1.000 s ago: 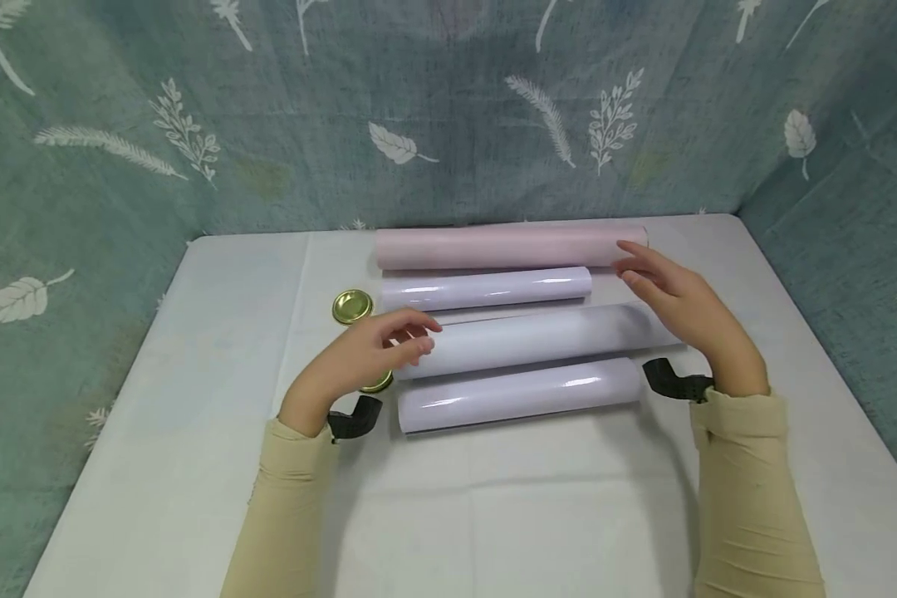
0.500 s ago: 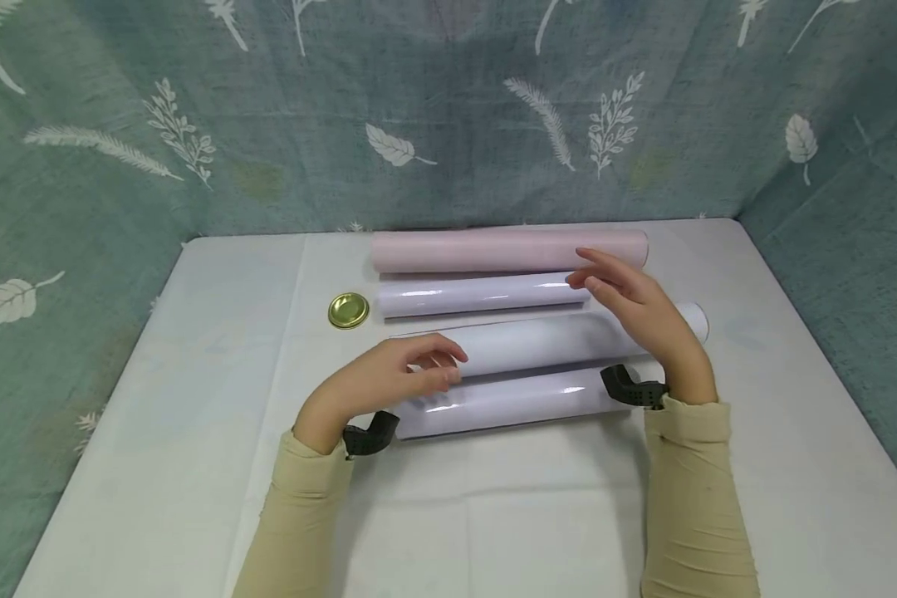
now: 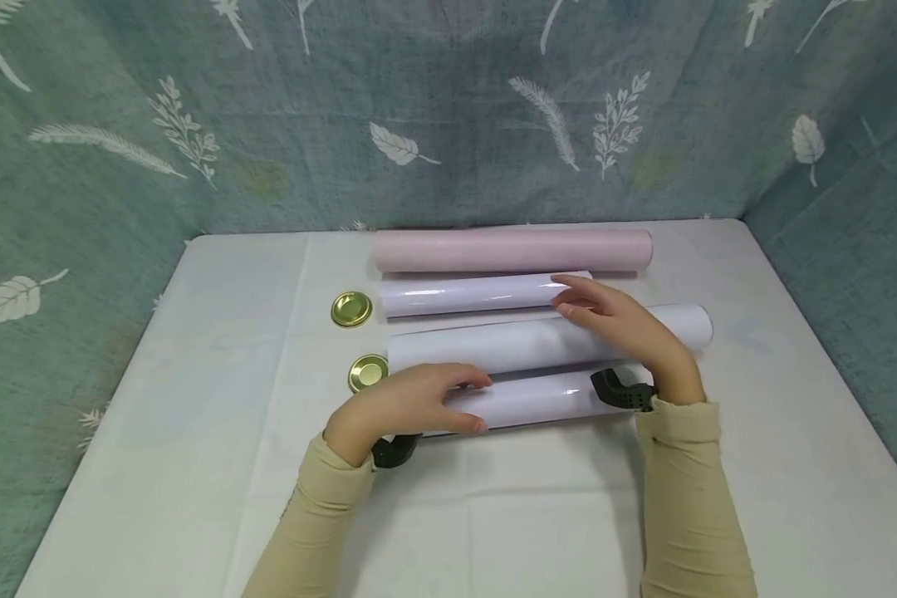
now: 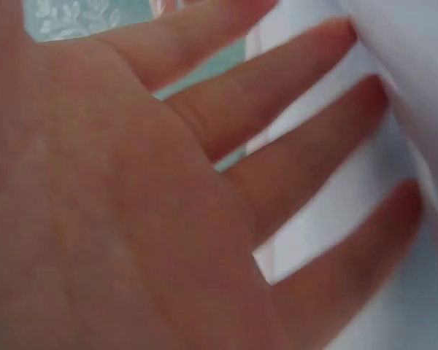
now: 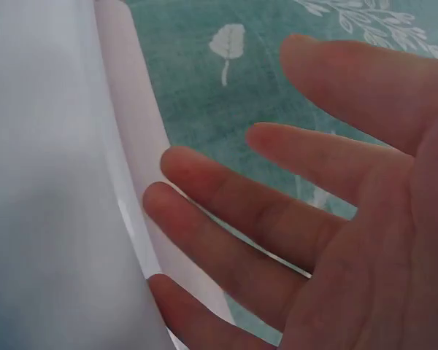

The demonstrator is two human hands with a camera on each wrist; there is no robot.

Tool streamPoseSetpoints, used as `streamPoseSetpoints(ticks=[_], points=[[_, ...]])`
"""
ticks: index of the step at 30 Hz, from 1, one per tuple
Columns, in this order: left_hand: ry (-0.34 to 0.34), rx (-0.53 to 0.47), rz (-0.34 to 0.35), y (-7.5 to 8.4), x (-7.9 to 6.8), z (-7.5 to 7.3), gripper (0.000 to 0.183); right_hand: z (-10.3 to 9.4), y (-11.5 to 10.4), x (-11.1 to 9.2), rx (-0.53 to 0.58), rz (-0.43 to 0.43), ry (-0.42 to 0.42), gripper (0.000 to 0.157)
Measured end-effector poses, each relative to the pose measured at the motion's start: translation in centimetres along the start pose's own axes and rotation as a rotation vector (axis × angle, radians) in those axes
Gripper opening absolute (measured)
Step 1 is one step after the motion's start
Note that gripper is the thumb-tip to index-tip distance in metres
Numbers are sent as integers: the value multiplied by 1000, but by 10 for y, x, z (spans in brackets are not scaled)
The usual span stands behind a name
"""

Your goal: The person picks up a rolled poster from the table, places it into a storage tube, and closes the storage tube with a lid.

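Observation:
Four paper-like rolls lie roughly parallel on the table. My left hand (image 3: 414,400) hovers at the left part of the nearest glossy white roll (image 3: 541,400), thumb on the near side and fingers across it. In the left wrist view its fingers (image 4: 299,160) are spread, with the tips right at a white surface (image 4: 423,80). My right hand (image 3: 616,322) is over the matte white roll (image 3: 508,345), fingertips overlapping the right end of the thin glossy roll (image 3: 471,295). In the right wrist view its fingers (image 5: 233,211) are extended, holding nothing.
A pink roll (image 3: 512,251) lies at the back of the white-covered table (image 3: 553,531). Two gold lids, a far lid (image 3: 351,309) and a nearer lid (image 3: 366,370), lie left of the rolls. Leaf-patterned green cloth (image 3: 448,108) rises behind and at both sides.
My left hand has moved right and nearer, onto the nearest roll, uncovering the nearer gold lid. My right hand has moved left and nearer, away from the pink roll. The rolls appear unmoved.

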State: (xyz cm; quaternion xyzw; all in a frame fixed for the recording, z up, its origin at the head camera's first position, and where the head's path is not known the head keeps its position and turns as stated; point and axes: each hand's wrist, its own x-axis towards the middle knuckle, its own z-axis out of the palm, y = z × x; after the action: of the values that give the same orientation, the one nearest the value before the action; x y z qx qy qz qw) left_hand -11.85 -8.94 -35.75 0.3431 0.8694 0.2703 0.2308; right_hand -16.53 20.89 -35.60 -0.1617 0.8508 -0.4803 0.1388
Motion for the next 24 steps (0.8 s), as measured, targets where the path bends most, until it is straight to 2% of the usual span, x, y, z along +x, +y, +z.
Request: streamPoseSetpoints(ticks=[4,8,13,17,21,24], points=[[2,88,-39,2,3,4,54,8,-1,6,-83,-5,-56,50],[31,165,-87,1,2,7,49,16,0,9,-121,-7,-97,54],[57,234,-147,-2,2,11,48,22,2,12,-174,-2,-114,58],[53,257,-165,-3,2,12,48,26,2,15,-236,-29,-126,61],[53,240,-160,-4,2,10,46,28,2,18,-319,-95,-129,64],[57,216,-151,-5,0,9,48,29,4,19,-369,-107,-119,67]])
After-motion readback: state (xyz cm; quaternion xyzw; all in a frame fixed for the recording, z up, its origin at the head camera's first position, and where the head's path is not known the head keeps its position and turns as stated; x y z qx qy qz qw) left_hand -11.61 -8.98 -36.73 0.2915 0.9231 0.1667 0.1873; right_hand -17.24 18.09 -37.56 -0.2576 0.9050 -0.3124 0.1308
